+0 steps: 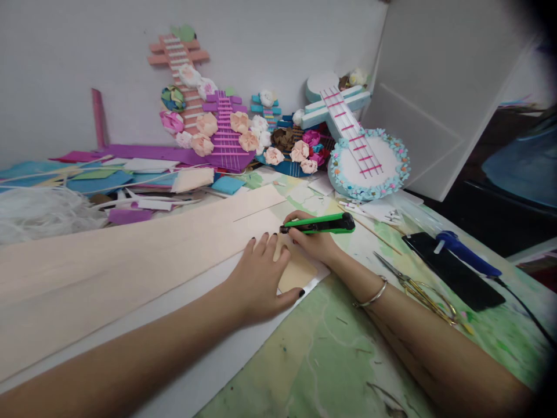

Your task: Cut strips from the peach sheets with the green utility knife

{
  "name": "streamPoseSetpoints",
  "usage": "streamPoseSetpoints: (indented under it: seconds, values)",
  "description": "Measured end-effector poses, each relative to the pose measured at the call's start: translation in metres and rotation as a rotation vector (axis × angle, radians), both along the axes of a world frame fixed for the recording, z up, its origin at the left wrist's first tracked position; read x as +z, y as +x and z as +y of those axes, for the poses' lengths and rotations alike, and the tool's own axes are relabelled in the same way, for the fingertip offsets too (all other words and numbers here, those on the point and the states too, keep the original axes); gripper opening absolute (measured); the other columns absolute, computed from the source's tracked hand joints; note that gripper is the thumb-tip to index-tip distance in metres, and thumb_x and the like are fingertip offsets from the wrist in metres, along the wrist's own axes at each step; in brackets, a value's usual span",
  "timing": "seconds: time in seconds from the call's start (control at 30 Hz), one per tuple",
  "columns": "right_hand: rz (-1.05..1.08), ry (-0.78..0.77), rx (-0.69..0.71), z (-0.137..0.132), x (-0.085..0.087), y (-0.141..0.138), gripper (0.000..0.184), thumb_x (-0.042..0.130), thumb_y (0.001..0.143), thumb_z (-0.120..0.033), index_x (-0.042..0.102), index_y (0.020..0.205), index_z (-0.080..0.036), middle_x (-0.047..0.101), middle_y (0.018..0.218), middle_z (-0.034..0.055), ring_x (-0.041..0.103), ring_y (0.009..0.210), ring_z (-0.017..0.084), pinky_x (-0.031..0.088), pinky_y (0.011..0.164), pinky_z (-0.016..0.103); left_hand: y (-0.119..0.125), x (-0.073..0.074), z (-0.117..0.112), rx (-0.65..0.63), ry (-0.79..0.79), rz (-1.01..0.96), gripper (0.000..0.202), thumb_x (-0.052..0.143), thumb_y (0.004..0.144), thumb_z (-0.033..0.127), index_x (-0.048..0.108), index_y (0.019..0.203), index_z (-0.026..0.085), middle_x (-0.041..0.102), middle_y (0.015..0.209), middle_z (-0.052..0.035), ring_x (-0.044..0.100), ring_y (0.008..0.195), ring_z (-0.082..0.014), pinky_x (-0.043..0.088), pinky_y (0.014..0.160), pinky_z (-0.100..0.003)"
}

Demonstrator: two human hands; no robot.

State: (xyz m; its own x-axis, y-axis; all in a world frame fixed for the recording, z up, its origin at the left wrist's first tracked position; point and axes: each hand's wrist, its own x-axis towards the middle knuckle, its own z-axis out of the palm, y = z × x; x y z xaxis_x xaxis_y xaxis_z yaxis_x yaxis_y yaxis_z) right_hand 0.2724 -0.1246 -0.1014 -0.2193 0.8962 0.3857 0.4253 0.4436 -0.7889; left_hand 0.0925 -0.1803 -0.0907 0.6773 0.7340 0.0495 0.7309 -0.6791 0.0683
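My right hand (315, 241) is closed around a green and black utility knife (324, 224), whose tip end points left over a long pale peach sheet (143, 255). A thin dark line runs across the sheet just beyond my fingers. My left hand (261, 278) lies flat with fingers spread, pressing near the sheet's front edge and on a small tan card piece (300, 270). Beneath these lies a white sheet (187, 354). The knife's blade is too small to make out.
Gold-handled scissors (418, 287), a black phone (456, 273) and a blue glue gun (467, 252) lie to the right. Flower-decorated model instruments (369, 162) lean at the back. Coloured foam scraps (100, 180) and white stringy material (43, 215) sit at the left.
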Motion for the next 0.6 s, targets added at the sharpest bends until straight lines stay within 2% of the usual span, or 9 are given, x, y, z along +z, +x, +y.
streamPoseSetpoints:
  seconds: [0.3, 0.6]
  values:
    - [-0.003, 0.003, -0.001, 0.0003, -0.0004, 0.0003, 0.012, 0.048, 0.075, -0.018, 0.055, 0.084, -0.021, 0.060, 0.081, -0.0012, 0.057, 0.080, 0.018, 0.044, 0.081, 0.032, -0.0010, -0.0042, 0.0001, -0.002, 0.020, -0.047, 0.078, 0.043, 0.086, 0.063, 0.044, 0.139, 0.007, 0.031, 0.152, -0.0280, 0.025, 0.141, -0.0472, 0.022, 0.111, -0.062]
    - [-0.005, 0.005, 0.037, 0.0005, 0.0010, -0.0002, 0.014, 0.049, 0.076, -0.016, 0.057, 0.086, -0.020, 0.061, 0.083, -0.0006, 0.057, 0.080, 0.017, 0.044, 0.080, 0.032, -0.0002, -0.0016, -0.0013, 0.005, 0.023, -0.022, 0.077, 0.044, 0.086, 0.062, 0.044, 0.140, 0.007, 0.030, 0.153, -0.0283, 0.024, 0.142, -0.0466, 0.022, 0.112, -0.061]
